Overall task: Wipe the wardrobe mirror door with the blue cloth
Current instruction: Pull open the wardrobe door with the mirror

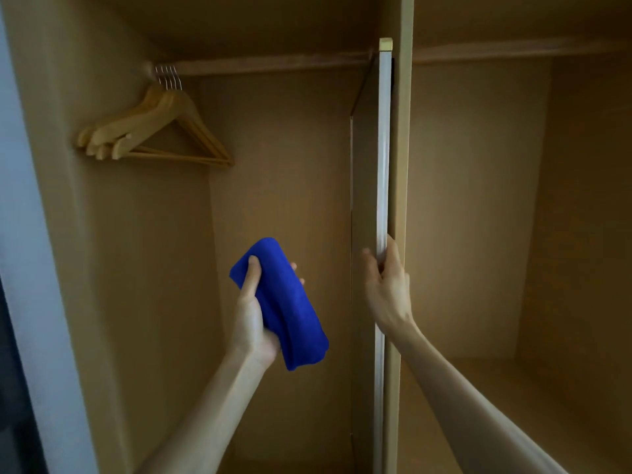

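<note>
no text, label, brand, number or sign can be read anywhere in the picture.
</note>
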`<state>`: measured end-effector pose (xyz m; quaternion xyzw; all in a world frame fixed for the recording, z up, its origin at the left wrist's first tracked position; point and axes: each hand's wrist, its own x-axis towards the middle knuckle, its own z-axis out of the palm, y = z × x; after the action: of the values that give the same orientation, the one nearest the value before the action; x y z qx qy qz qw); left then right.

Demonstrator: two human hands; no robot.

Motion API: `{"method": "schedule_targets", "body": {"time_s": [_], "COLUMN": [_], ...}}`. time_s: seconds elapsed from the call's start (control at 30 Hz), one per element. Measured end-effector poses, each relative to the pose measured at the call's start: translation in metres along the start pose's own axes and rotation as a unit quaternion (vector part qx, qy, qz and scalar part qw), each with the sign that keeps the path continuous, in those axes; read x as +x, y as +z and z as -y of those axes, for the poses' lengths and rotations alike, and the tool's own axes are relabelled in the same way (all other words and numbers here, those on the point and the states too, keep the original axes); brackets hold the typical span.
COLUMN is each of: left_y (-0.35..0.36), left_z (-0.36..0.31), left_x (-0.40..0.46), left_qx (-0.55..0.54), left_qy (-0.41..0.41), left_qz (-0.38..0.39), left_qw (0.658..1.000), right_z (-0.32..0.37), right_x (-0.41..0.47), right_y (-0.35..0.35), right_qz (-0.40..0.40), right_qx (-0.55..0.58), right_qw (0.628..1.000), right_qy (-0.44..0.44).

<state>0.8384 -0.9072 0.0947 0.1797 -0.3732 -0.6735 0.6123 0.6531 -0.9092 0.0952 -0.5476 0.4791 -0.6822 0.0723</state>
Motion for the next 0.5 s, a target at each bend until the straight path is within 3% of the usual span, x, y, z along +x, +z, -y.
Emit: {"method": "schedule_targets", "body": {"time_s": [0.5], "left_y": [0.005], "left_z": [-0.008], "left_x": [-0.018], "left_qx": [-0.020], "left_qy": [-0.074], "left_qz": [0.110], "left_qw": [0.991], "right_z": [0.065], "right_x": [-0.075], "right_y": [-0.017], "right_qz": [-0.070], "right_qx": [-0.010], "right_qw": [0.997], "right_qy": [-0.025]}}
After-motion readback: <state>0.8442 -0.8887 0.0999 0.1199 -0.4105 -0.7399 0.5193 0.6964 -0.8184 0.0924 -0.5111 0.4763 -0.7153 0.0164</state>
